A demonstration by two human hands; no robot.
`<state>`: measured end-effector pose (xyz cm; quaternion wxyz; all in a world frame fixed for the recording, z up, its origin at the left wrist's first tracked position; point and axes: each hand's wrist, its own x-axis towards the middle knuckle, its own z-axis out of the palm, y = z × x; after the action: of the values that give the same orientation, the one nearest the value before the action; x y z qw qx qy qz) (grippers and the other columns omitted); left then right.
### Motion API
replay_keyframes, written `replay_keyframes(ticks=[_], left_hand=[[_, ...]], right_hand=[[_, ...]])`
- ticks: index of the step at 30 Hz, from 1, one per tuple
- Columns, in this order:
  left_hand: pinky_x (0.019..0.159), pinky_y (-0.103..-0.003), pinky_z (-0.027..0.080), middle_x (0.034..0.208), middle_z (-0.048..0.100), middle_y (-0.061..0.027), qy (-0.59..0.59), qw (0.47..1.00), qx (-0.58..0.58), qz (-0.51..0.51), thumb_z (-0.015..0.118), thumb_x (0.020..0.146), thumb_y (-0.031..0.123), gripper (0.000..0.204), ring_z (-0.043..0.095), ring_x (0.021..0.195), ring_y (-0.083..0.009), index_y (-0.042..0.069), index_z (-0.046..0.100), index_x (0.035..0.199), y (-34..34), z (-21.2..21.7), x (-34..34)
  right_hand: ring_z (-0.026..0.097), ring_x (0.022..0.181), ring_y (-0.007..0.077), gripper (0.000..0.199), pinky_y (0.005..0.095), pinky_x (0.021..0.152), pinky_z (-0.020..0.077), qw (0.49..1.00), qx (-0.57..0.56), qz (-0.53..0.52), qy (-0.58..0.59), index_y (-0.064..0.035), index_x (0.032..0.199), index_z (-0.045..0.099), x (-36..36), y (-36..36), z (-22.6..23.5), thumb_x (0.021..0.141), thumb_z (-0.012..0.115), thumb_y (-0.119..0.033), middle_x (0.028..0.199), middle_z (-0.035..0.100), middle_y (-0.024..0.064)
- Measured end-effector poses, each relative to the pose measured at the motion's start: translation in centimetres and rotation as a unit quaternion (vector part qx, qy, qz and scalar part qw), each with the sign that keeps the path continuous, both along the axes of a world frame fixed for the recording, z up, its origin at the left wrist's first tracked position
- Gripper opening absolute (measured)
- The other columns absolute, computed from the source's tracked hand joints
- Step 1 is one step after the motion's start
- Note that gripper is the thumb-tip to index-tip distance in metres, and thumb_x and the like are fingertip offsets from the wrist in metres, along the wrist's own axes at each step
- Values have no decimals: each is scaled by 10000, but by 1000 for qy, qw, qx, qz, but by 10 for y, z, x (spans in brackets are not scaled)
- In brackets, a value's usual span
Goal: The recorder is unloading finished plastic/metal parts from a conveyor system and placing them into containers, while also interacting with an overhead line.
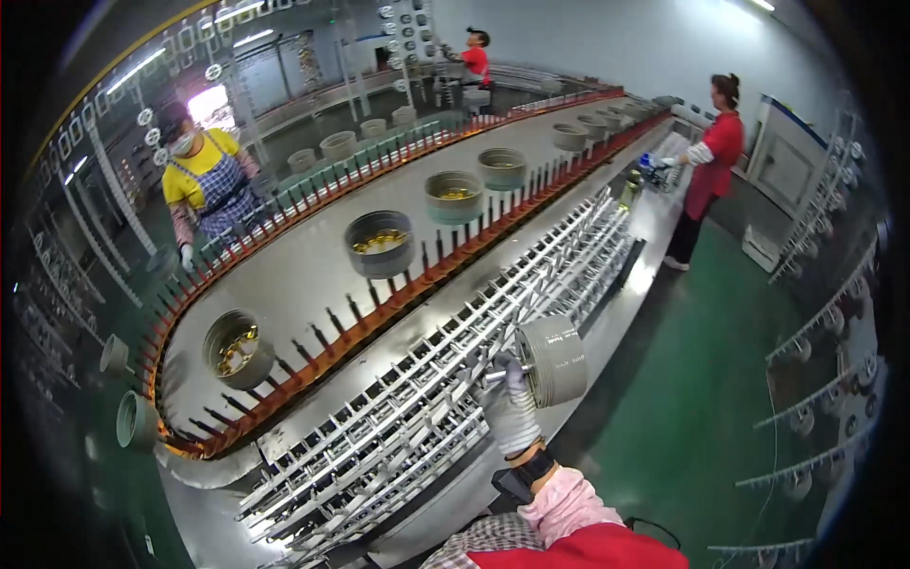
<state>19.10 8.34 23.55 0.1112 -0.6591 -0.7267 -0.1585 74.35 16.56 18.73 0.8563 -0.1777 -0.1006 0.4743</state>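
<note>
My right hand (512, 410), in a grey glove with a black wristband and a pink sleeve, is closed on the near end of a grey ribbed cylinder (557, 360). The cylinder lies on its side at the front edge of a long white metal rack (398, 417) of thin rods. My left hand is out of sight.
Behind the rack, an orange conveyor (379, 318) with upright black pins curves around a steel table carrying grey tubs (381, 243) of yellowish parts. A person in yellow (204, 185) stands across it, and two people in red (711, 166) work farther right. A green floor (682, 417) lies to my right.
</note>
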Motion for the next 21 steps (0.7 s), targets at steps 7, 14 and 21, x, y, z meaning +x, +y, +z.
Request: replay_keyframes(ticks=[7,14,21], left_hand=[[871,-321,421,1144,530,-144,-139,988,-2,-67,497,907,188,337,507,1035,-233,18,485,1198,-23,-21,25],[859,-330,423,1130,526,-143,-237,959,-125,-88,520,895,161,333,503,1020,-223,13,481,1191,-87,-83,10],[836,-392,401,1021,533,-198,-174,971,-66,-149,535,857,120,282,500,935,-295,-38,496,1087,-84,-125,4]], right_hand=[[526,739,108,399,240,615,429,979,-119,-71,-149,-100,1050,532,15,-70,-14,856,565,-448,844,558,-1],[532,763,107,293,271,719,472,986,-104,-75,-106,-96,1015,566,13,-80,-69,869,577,-350,867,561,-10],[478,845,89,329,251,752,401,979,-126,-124,-106,-91,1023,599,22,-57,-115,829,637,-353,952,557,-31]])
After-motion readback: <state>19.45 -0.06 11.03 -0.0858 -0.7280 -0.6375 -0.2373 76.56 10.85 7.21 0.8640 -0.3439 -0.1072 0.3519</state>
